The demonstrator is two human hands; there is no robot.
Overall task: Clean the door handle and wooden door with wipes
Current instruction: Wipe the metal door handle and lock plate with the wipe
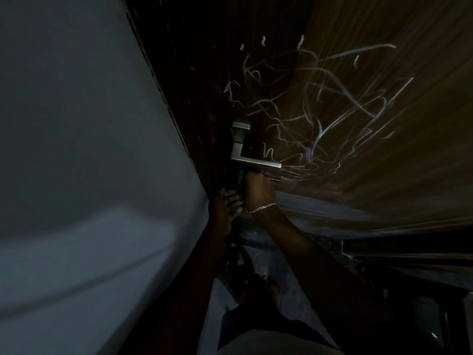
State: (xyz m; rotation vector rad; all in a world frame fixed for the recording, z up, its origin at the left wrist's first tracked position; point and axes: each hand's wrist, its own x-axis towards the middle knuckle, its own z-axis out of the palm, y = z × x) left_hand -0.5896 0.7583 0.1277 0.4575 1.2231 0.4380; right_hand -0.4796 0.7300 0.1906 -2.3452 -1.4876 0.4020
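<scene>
Wall, door edge, right hand under handle

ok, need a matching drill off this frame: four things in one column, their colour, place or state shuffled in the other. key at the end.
Things:
1. door handle
2. wooden door
3. wall
4. right hand

Descriptions:
A. pale grey, fills the left of the view
B. chain bracelet at its wrist, raised just under the lever
C. silver metal, square-edged
D. brown, with pale scribbled lines across it

Pairs: 1-C, 2-D, 3-A, 4-B
</scene>
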